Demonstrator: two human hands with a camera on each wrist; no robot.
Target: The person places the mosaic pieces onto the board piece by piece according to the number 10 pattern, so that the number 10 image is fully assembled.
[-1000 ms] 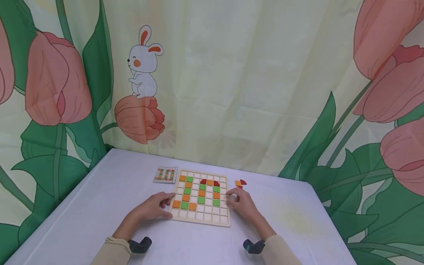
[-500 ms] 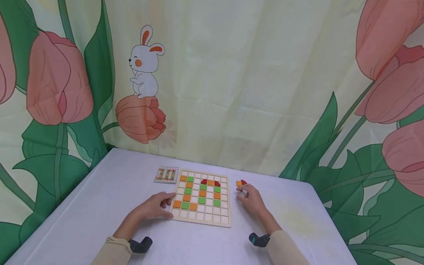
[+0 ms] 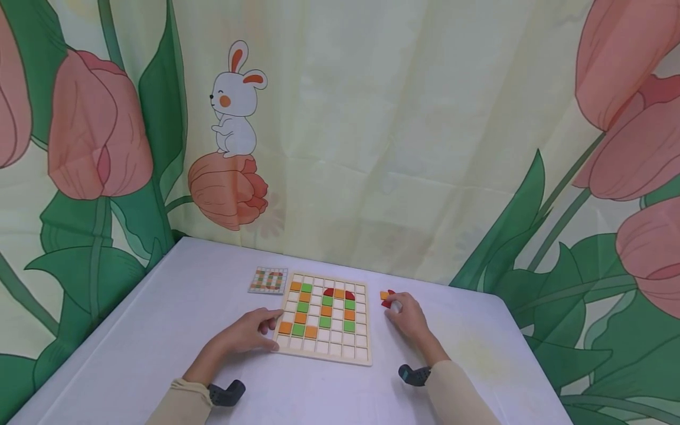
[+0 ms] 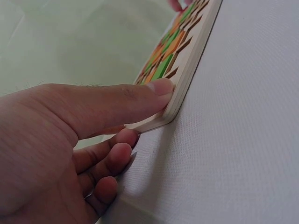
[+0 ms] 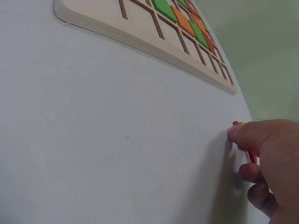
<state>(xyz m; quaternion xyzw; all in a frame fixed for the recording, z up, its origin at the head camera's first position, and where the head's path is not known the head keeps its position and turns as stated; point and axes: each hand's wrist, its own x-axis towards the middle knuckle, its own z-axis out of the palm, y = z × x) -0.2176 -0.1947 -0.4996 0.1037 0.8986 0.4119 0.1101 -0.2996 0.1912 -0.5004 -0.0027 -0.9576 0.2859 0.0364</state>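
A square wooden grid board (image 3: 325,348) lies on the table, with orange, green and red tiles set in some of its cells. My left hand (image 3: 245,330) holds it at the left side. In the left wrist view the thumb (image 4: 161,88) presses on a corner of the board's rim while the other fingers curl beside it. My right hand (image 3: 409,319) is at a small group of loose pieces right of the board, an orange square (image 3: 383,295) and red rounded pieces (image 3: 386,304). Its fingertips partly cover them, and whether they pinch one cannot be told.
A small pattern card (image 3: 268,280) lies by the board's upper left corner, showing a similar coloured design. White cloth (image 3: 319,395) covers the table. Behind the table hangs a curtain (image 3: 372,147) printed with tulips and a rabbit.
My right hand has left the board's right edge and moved right to the loose pieces, its fingertips now over them. My left hand keeps its place on the board.
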